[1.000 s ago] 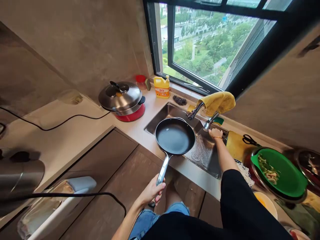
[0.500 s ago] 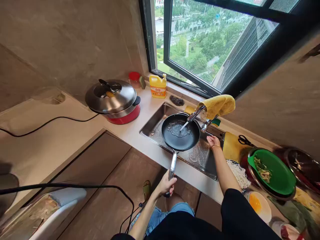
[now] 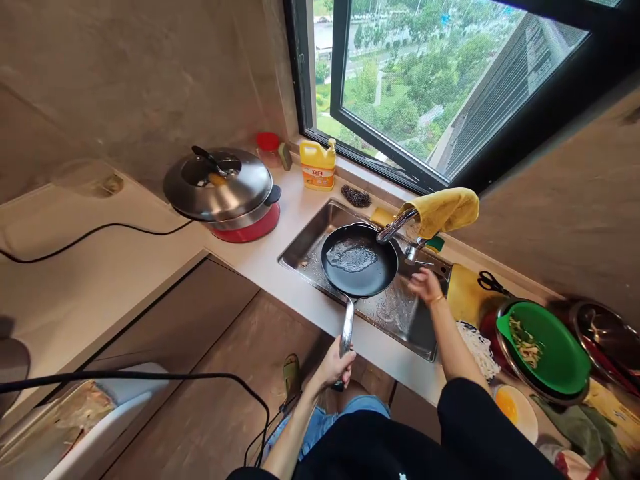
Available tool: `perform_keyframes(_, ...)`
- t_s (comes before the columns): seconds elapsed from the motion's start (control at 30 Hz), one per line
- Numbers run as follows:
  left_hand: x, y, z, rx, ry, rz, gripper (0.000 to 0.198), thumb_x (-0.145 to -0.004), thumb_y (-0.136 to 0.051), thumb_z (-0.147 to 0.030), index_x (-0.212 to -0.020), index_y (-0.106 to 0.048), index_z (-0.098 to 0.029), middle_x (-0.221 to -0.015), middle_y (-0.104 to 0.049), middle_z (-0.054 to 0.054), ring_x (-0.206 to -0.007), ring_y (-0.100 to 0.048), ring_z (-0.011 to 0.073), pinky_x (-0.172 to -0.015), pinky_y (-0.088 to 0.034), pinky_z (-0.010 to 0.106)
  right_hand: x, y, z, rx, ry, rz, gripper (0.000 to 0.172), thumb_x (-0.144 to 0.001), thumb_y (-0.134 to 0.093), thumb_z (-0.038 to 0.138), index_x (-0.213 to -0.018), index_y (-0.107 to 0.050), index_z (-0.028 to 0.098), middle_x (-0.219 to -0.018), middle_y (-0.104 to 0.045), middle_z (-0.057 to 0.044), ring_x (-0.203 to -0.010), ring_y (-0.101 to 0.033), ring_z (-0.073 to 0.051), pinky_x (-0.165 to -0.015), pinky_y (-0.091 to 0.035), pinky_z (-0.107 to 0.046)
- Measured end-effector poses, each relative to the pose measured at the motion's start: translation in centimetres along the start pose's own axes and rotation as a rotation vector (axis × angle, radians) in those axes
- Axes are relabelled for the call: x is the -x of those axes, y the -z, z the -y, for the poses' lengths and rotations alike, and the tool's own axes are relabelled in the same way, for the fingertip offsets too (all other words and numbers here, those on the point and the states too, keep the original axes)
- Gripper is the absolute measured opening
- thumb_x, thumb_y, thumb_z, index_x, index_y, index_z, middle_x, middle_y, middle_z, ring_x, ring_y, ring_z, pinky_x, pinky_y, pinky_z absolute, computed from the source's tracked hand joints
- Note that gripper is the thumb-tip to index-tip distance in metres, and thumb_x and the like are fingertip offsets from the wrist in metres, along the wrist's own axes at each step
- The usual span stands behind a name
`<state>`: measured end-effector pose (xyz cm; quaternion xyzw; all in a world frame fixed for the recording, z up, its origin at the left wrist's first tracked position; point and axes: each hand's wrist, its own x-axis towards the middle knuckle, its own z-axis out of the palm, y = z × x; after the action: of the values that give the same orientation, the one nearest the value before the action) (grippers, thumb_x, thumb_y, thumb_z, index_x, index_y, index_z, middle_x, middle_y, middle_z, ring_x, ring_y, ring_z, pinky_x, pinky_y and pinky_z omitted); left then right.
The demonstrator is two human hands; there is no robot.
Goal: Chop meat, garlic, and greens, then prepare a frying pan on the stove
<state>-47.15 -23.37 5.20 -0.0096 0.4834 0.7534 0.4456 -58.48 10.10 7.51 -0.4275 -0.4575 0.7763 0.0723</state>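
My left hand [image 3: 338, 363] is wrapped round the metal handle of a black frying pan [image 3: 367, 277], which is held over the steel sink [image 3: 320, 212]. A shallow pool of water lies in the pan. Above the pan's right edge is the spout of the chrome faucet [image 3: 397, 225], and no stream shows from it. A yellow cloth [image 3: 447, 210] drapes over the faucet. My right hand [image 3: 426, 285] hangs in the air over the sink's right side, just below the faucet lever, fingers apart and slightly blurred, holding nothing.
Left of the sink stands a lidded electric pot [image 3: 225, 187], near a yellow detergent bottle [image 3: 318, 167] and a steel scourer [image 3: 356, 196]. To the right are scissors [image 3: 493, 283], a green basin [image 3: 560, 343] with food scraps and a bowl with egg [image 3: 517, 413]. A black cable [image 3: 150, 377] crosses low left.
The water stream from the faucet has stopped. My right hand has come away from the faucet lever, a little down and towards me. My left hand still grips the pan.
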Motion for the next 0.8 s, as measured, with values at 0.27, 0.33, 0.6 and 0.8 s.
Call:
perform_keyframes(0.27, 0.2, 1.7, -0.8, -0.203, -0.101, -0.137, 0.062, -0.074, -0.062, -0.044, -0.119, -0.031, -0.013, -0.045, -0.046, -0.012, -0.029, -0.044, 0.0071, -0.03, -0.037, 0.016, 17.0, -9.9, -18.5, 0.299, -0.224, 0.479, 0.041, -0.061, -0.071, 0.042, -0.08, -0.041, 0.022, -0.065, -0.06, 0.003, -0.061, -0.065, -0.016, -0.055, -0.05, -0.025)
perform_keyframes(0.33, 0.4, 2.3, -1.2, -0.204, -0.103, -0.186, 0.068, -0.072, -0.064, -0.042, -0.122, -0.03, -0.011, -0.044, -0.046, -0.012, -0.028, -0.044, 0.0077, -0.03, -0.037, 0.017, 17.9, -11.9, -20.1, 0.267, -0.175, 0.489, 0.039, -0.061, -0.068, 0.037, -0.081, -0.037, 0.022, -0.062, -0.059, 0.005, -0.056, -0.064, -0.016, -0.051, -0.049, -0.025)
perform_keyframes(0.6, -0.1, 1.1, 1.5, -0.139, -0.147, -0.265, 0.063, -0.072, -0.062, -0.042, -0.119, -0.035, -0.01, -0.039, -0.045, -0.011, -0.029, -0.046, 0.0092, -0.032, -0.037, 0.018, 16.5, -10.0, -19.8, 0.426, -0.099, 0.583, 0.03, -0.065, -0.058, 0.027, -0.083, -0.034, 0.022, -0.061, -0.057, 0.007, -0.052, -0.063, -0.016, -0.044, -0.047, -0.023)
perform_keyframes(0.8, 1.5, 0.1, 2.5, -0.122, -0.13, -0.233, 0.065, -0.073, -0.062, -0.036, -0.124, -0.032, -0.009, -0.044, -0.048, -0.01, -0.028, -0.044, 0.0081, -0.032, -0.038, 0.018, 17.5, -7.7, -21.9, 0.42, -0.09, 0.592, 0.03, -0.069, -0.059, 0.03, -0.083, -0.033, 0.023, -0.064, -0.058, 0.007, -0.053, -0.063, -0.014, -0.05, -0.051, -0.026)
